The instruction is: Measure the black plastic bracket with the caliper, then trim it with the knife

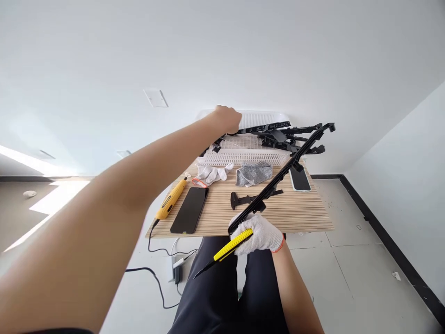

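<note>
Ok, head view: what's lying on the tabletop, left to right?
Yellow power tool → black phone → white glove → grey cloth → white-edged phone. Left out, since their spans overlap others: caliper, basket.

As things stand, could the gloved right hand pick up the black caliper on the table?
Probably not without letting something go: the right hand holds a yellow utility knife and a black plastic strip, which passes in front of the caliper.

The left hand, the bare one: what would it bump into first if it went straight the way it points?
The left hand would probably meet the far side of the white basket, but depth is unclear: it might pass above and touch the wall.
</note>
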Tool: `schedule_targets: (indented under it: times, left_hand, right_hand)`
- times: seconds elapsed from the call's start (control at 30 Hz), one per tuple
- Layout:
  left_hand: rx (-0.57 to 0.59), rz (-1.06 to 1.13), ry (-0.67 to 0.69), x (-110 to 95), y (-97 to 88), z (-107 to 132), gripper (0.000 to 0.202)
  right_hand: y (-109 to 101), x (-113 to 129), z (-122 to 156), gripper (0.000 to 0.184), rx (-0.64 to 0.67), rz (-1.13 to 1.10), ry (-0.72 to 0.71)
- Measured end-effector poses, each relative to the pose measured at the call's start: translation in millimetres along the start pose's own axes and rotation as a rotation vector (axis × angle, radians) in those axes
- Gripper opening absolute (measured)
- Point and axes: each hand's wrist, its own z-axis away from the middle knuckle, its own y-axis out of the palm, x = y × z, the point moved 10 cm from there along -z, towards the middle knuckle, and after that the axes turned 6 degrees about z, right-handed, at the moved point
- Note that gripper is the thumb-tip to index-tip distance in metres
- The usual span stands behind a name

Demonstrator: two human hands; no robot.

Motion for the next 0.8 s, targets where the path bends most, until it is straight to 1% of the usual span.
schedule_targets:
  times: [0.03,0.07,0.13,0.17,0.2,0.27,0.3,0.37,0.43,0.5,0.57,0.6,0.67,0.73,0.8]
  left_hand:
    - [-0.007,-0.059,0.050,-23.9,-1.4,-9.8,0.055]
    - [-0.043,-0.076,0.111,-48.7,-3.8,-20.5,0.059]
    - [-0.093,-0.060,0.219,-93.1,-2.3,-43.6,0.065]
    - [-0.087,-0.056,0.253,-110.5,3.2,-55.9,0.067]
    - [-0.056,-0.059,0.267,-123.6,11.4,-68.3,0.066]
    - [0.006,-0.064,0.274,-139.9,26.9,-89.8,0.056]
    - [0.023,-0.067,0.274,-143.5,31.8,-98.2,0.051]
    - [0.007,-0.074,0.283,-143.3,31.8,-108.8,0.044]
    - [-0.045,-0.091,0.299,-134.8,20.9,-111.0,0.043]
    - [-0.087,-0.095,0.308,-120.6,3.3,-104.5,0.042]
    - [-0.128,-0.071,0.295,-104.2,-19.9,-90.0,0.040]
    - [-0.151,-0.046,0.271,-95.6,-32.6,-80.6,0.040]
    - [-0.251,0.026,0.250,-84.3,-60.8,-57.8,0.041]
    - [-0.362,0.097,0.274,-82.3,-83.7,-34.0,0.040]
    - [-0.454,0.130,0.332,-88.7,-97.3,-13.6,0.037]
  right_hand:
    - [0.8,-0.7,0.3,0.040,0.014,0.012,0.017]
    - [1.2,-1.4,0.2,0.040,0.021,0.021,0.026]
    - [1.9,-3.8,-1.0,0.039,0.026,0.031,0.023]
    - [2.8,-7.5,-2.3,0.037,0.030,0.036,0.029]
    - [3.2,-12.9,-3.8,0.035,0.030,0.050,0.043]
    - [5.4,-25.8,-6.4,0.031,0.045,0.110,0.077]
    - [4.0,-33.9,-6.9,0.029,0.031,0.144,0.115]
    - [2.4,-43.7,-6.2,0.024,0.016,0.189,0.157]
    - [3.7,-40.8,-4.8,0.023,0.021,0.189,0.123]
    - [7.5,-28.5,-3.4,0.028,0.048,0.152,0.031]
    - [10.9,-17.9,-2.4,0.033,0.076,0.107,-0.040]
    - [11.7,-15.9,-2.5,0.034,0.084,0.089,-0.051]
    - [11.6,-17.5,-3.7,0.032,0.087,0.077,-0.039]
    - [10.3,-21.4,-4.9,0.031,0.087,0.084,-0.020]
    - [6.7,-23.6,-5.3,0.032,0.069,0.098,-0.006]
